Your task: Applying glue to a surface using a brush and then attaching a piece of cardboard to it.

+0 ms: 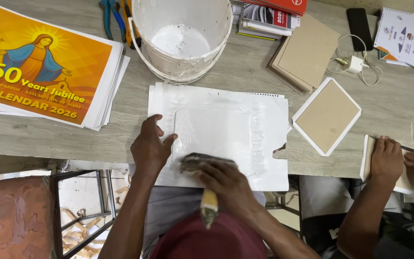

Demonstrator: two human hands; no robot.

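In the head view, the right hand [226, 182] is closed around a broad paste brush [202, 170], its fingers wrapped over the ferrule. The bristle head lies flat on the near edge of a white sheet [245, 144], and the pale wooden handle runs back toward the person's body. The brush's long axis therefore points near to far, and the unbrushed part of the sheet lies straight ahead of the bristles and off to the right. The left hand [150, 146] is open, palm down, fingers spread and pressing on the left part of the same sheet. It sits just beside the brush head, apart from it by a narrow strip of paper, and it grips nothing. The right hand is the one at the bristles. The sheet is wide, lies with its long side left to right on the grey wooden table [135, 96], and hangs slightly over the near edge. It shines wet, with a squarish glossy patch in the middle and a torn notch on its right edge. A white bucket [180, 36] stands just beyond the far edge of the sheet. To the right lies a brown board with a white border [327, 116]. At the far right another person's hands [386, 158] press on a similar board.
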